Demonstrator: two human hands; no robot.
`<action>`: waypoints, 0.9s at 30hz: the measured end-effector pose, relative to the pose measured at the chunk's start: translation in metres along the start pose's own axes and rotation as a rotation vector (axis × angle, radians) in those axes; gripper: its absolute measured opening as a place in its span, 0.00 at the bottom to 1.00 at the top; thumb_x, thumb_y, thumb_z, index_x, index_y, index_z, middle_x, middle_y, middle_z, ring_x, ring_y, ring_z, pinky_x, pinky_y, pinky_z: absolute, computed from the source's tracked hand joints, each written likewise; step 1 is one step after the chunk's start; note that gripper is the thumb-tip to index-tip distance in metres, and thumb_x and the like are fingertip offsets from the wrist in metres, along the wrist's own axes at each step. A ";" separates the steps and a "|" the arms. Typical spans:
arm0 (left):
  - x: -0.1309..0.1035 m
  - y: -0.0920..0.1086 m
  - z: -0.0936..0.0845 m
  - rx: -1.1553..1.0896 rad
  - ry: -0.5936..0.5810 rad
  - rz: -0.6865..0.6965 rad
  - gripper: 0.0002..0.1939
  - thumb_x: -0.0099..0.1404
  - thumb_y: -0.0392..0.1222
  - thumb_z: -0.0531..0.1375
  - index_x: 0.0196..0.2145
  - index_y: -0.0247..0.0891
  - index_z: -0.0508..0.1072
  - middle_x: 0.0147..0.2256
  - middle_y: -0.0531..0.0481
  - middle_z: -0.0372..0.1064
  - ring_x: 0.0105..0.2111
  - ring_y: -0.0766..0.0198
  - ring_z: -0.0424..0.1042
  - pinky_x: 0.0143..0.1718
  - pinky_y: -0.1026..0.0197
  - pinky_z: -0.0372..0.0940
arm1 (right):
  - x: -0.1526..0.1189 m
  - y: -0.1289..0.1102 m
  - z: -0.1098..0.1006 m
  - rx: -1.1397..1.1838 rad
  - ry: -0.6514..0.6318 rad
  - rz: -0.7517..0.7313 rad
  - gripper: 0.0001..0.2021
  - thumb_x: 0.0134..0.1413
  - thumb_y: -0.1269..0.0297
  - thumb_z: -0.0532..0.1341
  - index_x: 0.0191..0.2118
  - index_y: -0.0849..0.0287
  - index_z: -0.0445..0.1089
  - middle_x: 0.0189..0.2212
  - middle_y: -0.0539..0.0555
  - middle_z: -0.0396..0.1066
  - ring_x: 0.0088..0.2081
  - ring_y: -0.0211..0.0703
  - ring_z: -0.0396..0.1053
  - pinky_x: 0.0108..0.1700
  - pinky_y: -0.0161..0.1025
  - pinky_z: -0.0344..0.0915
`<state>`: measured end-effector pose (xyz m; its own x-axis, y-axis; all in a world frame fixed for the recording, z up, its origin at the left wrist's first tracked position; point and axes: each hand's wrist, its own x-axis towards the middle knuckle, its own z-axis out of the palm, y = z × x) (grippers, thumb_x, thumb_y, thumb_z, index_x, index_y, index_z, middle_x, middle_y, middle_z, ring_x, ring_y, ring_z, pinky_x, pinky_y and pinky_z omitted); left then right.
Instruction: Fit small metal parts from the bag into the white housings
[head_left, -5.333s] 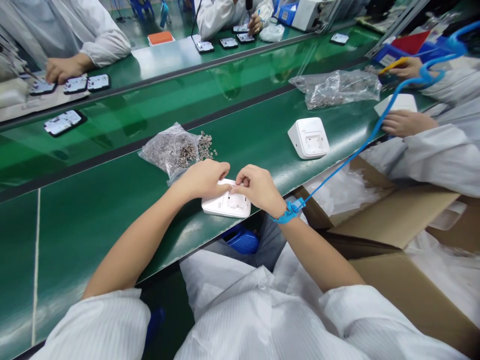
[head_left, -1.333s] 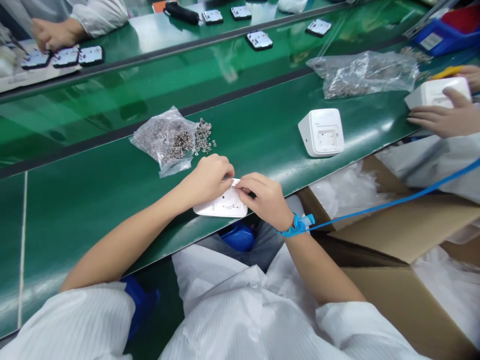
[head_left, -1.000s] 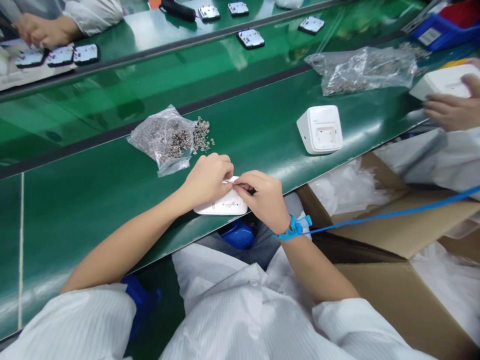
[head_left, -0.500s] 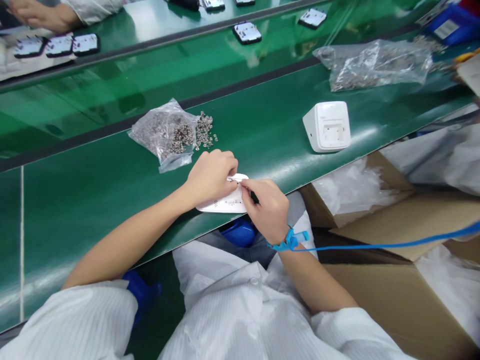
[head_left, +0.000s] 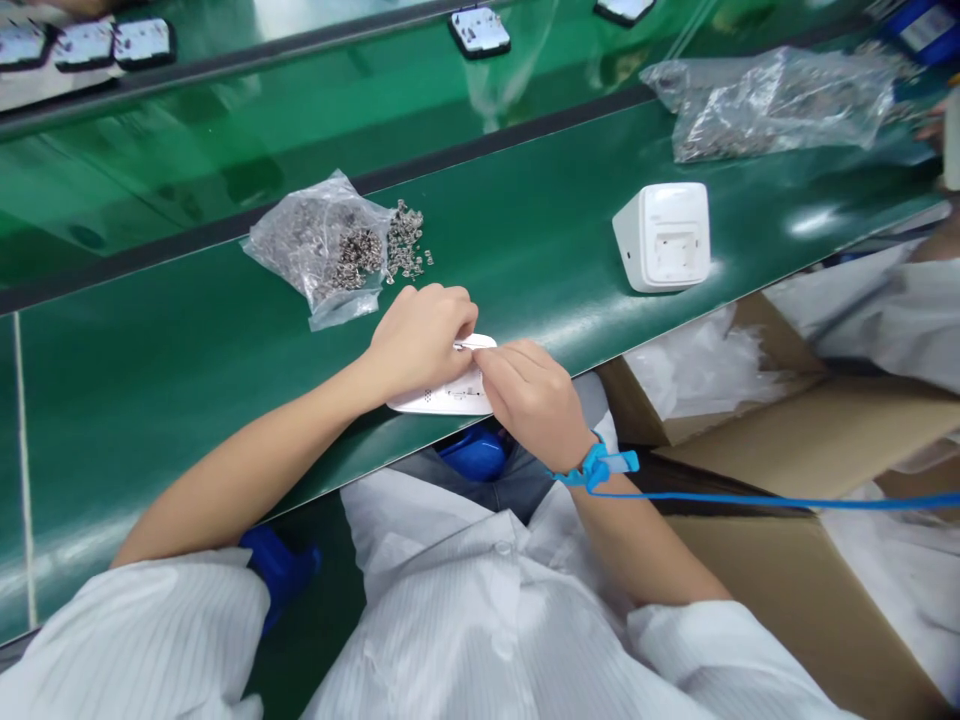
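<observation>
A white plastic housing (head_left: 450, 400) lies on the green bench close to its front edge, partly covered by my hands. My left hand (head_left: 424, 335) rests over its far left part, fingers curled and gripping it. At the housing's right side, my right hand (head_left: 536, 395) has its thumb and fingertips pinched together against it; anything between them is hidden. A blue wrist strap (head_left: 596, 465) circles my right wrist. Just beyond my left hand, small metal clips (head_left: 405, 240) spill from a clear plastic bag (head_left: 300, 245).
Another white housing (head_left: 664, 240) stands on the bench to the right. Behind it lies a second clear bag of metal parts (head_left: 780, 105). Circuit boards (head_left: 480, 32) sit on the far belt. Open cardboard boxes (head_left: 810, 440) with plastic bags are at lower right.
My view has tilted, so the bench items appear higher. My right hand's fingers have closed in nearer to my left thumb on the housing. The left hand keeps its hold.
</observation>
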<state>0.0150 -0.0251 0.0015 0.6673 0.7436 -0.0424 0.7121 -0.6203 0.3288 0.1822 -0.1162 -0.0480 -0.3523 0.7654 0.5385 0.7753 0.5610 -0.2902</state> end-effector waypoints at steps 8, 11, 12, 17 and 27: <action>-0.003 0.004 0.001 0.092 0.035 0.045 0.04 0.60 0.40 0.60 0.30 0.37 0.71 0.35 0.46 0.73 0.40 0.50 0.71 0.38 0.51 0.55 | 0.010 0.018 0.001 0.340 0.070 0.327 0.17 0.51 0.70 0.65 0.48 0.56 0.70 0.48 0.57 0.72 0.45 0.50 0.71 0.47 0.48 0.70; -0.002 0.003 -0.001 0.070 0.008 0.025 0.04 0.59 0.40 0.60 0.31 0.37 0.71 0.36 0.45 0.73 0.41 0.50 0.70 0.39 0.51 0.56 | 0.017 0.018 0.005 0.297 -0.048 0.339 0.11 0.48 0.71 0.63 0.40 0.56 0.70 0.41 0.56 0.73 0.46 0.52 0.69 0.50 0.49 0.69; -0.002 0.002 -0.002 0.053 -0.008 0.020 0.04 0.59 0.40 0.60 0.31 0.37 0.72 0.36 0.45 0.73 0.41 0.50 0.70 0.40 0.51 0.56 | 0.020 0.017 0.006 0.282 -0.057 0.358 0.10 0.48 0.72 0.62 0.39 0.57 0.70 0.40 0.56 0.73 0.45 0.52 0.69 0.49 0.49 0.68; -0.002 -0.006 -0.009 -0.024 -0.100 0.032 0.09 0.56 0.40 0.62 0.36 0.37 0.72 0.40 0.45 0.73 0.45 0.49 0.68 0.43 0.50 0.57 | 0.025 0.014 0.009 0.246 -0.057 0.398 0.07 0.49 0.73 0.61 0.36 0.57 0.70 0.36 0.55 0.73 0.41 0.50 0.68 0.45 0.47 0.67; -0.004 -0.011 -0.007 0.012 -0.095 0.055 0.08 0.58 0.40 0.61 0.37 0.38 0.73 0.40 0.44 0.73 0.46 0.49 0.67 0.45 0.50 0.57 | 0.013 0.023 0.021 0.404 0.089 0.361 0.08 0.49 0.71 0.63 0.39 0.58 0.72 0.38 0.55 0.73 0.43 0.49 0.69 0.49 0.46 0.66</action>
<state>0.0027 -0.0194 0.0050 0.7226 0.6818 -0.1137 0.6761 -0.6629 0.3216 0.1847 -0.0865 -0.0640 -0.0414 0.9119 0.4084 0.5694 0.3574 -0.7403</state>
